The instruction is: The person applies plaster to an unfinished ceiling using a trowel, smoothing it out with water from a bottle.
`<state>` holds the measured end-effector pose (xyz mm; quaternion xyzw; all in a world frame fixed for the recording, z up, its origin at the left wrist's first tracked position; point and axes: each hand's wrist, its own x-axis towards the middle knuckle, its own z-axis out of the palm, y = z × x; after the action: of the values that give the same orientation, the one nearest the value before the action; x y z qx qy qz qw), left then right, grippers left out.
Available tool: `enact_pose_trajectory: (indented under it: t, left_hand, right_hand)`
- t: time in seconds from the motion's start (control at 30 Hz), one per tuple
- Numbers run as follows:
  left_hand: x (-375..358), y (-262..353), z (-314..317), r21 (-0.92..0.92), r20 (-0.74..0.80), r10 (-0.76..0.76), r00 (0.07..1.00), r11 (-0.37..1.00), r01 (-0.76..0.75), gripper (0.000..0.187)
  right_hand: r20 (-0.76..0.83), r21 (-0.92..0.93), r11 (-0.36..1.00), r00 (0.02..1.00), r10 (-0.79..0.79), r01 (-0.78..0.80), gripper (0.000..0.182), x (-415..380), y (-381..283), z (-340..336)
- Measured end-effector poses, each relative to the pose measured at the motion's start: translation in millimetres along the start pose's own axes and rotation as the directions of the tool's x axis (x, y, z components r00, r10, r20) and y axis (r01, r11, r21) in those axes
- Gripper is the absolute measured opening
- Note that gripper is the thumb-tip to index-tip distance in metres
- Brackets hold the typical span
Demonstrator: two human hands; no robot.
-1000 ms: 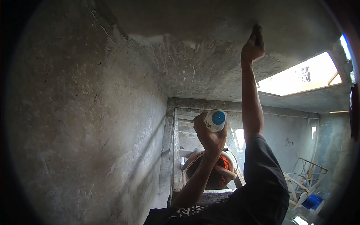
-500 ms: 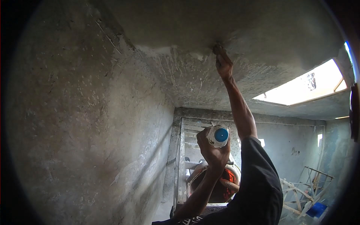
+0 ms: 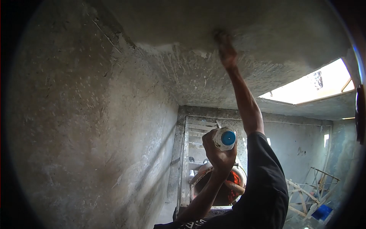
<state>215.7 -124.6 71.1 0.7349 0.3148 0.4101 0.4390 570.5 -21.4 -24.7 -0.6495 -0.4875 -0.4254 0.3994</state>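
My left hand point(image 3: 220, 156) is wrapped round a whitish plastic bottle point(image 3: 218, 139), and the bottle's blue cap point(image 3: 228, 138) faces me. Overhead, my right hand point(image 3: 227, 51) reaches up against the grey plastered ceiling point(image 3: 267, 26), its fingers closed on a small dark object that motion blur hides. Smooth, darker plaster lies above the right hand; a rougher, streaked strip point(image 3: 198, 76) of ceiling runs just below it.
A rough wall point(image 3: 87, 126) rises on the left. Below my arms stand a ladder-like frame point(image 3: 185, 160) and a round drum point(image 3: 198, 183) with orange inside. A bright ceiling opening point(image 3: 309, 86), wooden trestles point(image 3: 305, 198) and a blue object point(image 3: 322, 212) are on the right.
My right hand has moved slightly upward along the ceiling and is now more blurred. The left hand keeps hold of the bottle, with only a small shift to the right in view.
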Motion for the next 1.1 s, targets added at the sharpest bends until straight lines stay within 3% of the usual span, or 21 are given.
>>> enact_pose_trajectory:
  t: [0.13, 0.2, 0.23, 0.27, 0.3, 0.37, 0.4, 0.47, 0.53, 0.6, 0.63, 0.7, 0.77, 0.83, 0.87, 0.93, 0.97, 1.03, 1.07, 1.1]
  left_hand:
    - [-2, -1, 0, -0.014, -0.003, -0.049, 0.999, 0.999, 0.049, 0.054]
    - [-6, -1, 1, -0.016, 0.007, -0.064, 0.998, 0.998, 0.064, 0.057]
    - [-5, -2, 1, -0.021, 0.014, -0.059, 0.998, 0.998, 0.060, 0.060]
    - [-5, -2, 2, -0.017, 0.020, -0.064, 0.998, 0.998, 0.065, 0.059]
    - [-5, -2, 2, -0.018, 0.018, -0.068, 0.998, 0.997, 0.068, 0.059]
    - [-5, -1, 0, -0.041, 0.043, -0.072, 0.997, 0.996, 0.073, 0.059]
    - [-5, -1, 1, -0.044, 0.042, -0.068, 0.997, 0.997, 0.070, 0.059]
    - [-5, 0, 2, -0.046, 0.027, -0.076, 0.997, 0.996, 0.078, 0.059]
    - [-2, -1, 3, -0.044, 0.001, -0.049, 0.999, 0.998, 0.049, 0.056]
    - [-3, 0, 1, -0.042, -0.024, -0.034, 0.999, 0.999, 0.033, 0.054]
    - [-2, 0, 1, -0.027, -0.016, -0.038, 0.999, 0.999, 0.038, 0.054]
    - [0, 0, 1, -0.005, -0.025, -0.051, 0.998, 0.999, 0.051, 0.055]
    - [-1, 1, 0, 0.002, -0.010, -0.044, 0.999, 0.999, 0.044, 0.057]
    - [-4, -2, 1, -0.037, 0.003, -0.069, 0.998, 0.997, 0.069, 0.058]
    - [-5, -2, 1, -0.078, 0.021, -0.079, 0.997, 0.994, 0.080, 0.059]
    - [-6, -1, 2, -0.079, 0.012, -0.103, 0.995, 0.991, 0.104, 0.059]
    - [-7, 0, 2, -0.083, 0.015, -0.123, 0.992, 0.989, 0.124, 0.058]
    - [-7, -2, 3, -0.091, -0.006, -0.113, 0.994, 0.989, 0.112, 0.059]
    - [-8, -3, 2, -0.099, -0.018, -0.104, 0.994, 0.990, 0.102, 0.060]
    - [-7, -4, 2, -0.089, -0.024, -0.112, 0.993, 0.990, 0.109, 0.060]
  right_hand:
    - [0.026, 0.154, 0.986, 0.998, -0.065, 0.060, 0.039, 12, -33, -8]
    - [-0.192, 0.156, 0.946, 0.930, 0.313, -0.285, 0.038, 33, -44, -28]
    - [-0.284, 0.116, 0.945, 0.901, 0.328, -0.307, 0.039, 51, -44, -37]
    - [-0.378, 0.078, 0.941, 0.864, 0.334, -0.330, 0.040, 69, -38, -44]
    - [-0.374, 0.079, 0.941, 0.865, 0.334, -0.329, 0.040, 84, -32, -49]
    - [-0.490, -0.070, 0.972, 0.856, 0.164, -0.226, 0.038, 103, -17, -51]
    - [-0.492, -0.072, 0.972, 0.856, 0.160, -0.223, 0.038, 99, -10, -42]
    - [-0.360, -0.053, 0.992, 0.929, 0.087, -0.113, 0.037, 72, -5, -17]
    - [-0.269, 0.173, 0.982, 0.963, -0.025, 0.074, 0.037, 39, -3, 10]
    - [0.087, 0.141, 0.989, 0.995, 0.040, -0.052, 0.037, -9, -17, 21]
    - [0.090, 0.139, 0.989, 0.995, 0.036, -0.048, 0.037, -5, -30, 14]
    - [-0.034, 0.323, 0.940, 0.991, 0.128, -0.110, 0.035, 25, -56, 1]
    - [-0.209, 0.172, 0.953, 0.936, 0.282, -0.249, 0.041, 52, -56, -7]
    - [-0.343, 0.114, 0.976, 0.915, 0.212, -0.183, 0.041, 92, -45, -18]
    - [-0.335, 0.124, 0.975, 0.917, 0.214, -0.182, 0.041, 102, -37, -17]
    - [-0.323, -0.081, 0.996, 0.945, -0.053, 0.028, 0.039, 115, -19, -11]
    - [-0.322, -0.072, 0.997, 0.945, -0.050, 0.028, 0.039, 102, -10, -3]
    - [-0.137, -0.075, 0.981, 0.973, -0.187, 0.178, 0.036, 62, -2, 19]
    - [-0.137, -0.063, 0.983, 0.974, -0.182, 0.175, 0.036, 42, -3, 26]
    - [0.089, -0.026, 0.989, 0.986, -0.140, 0.143, 0.033, 22, -8, 29]
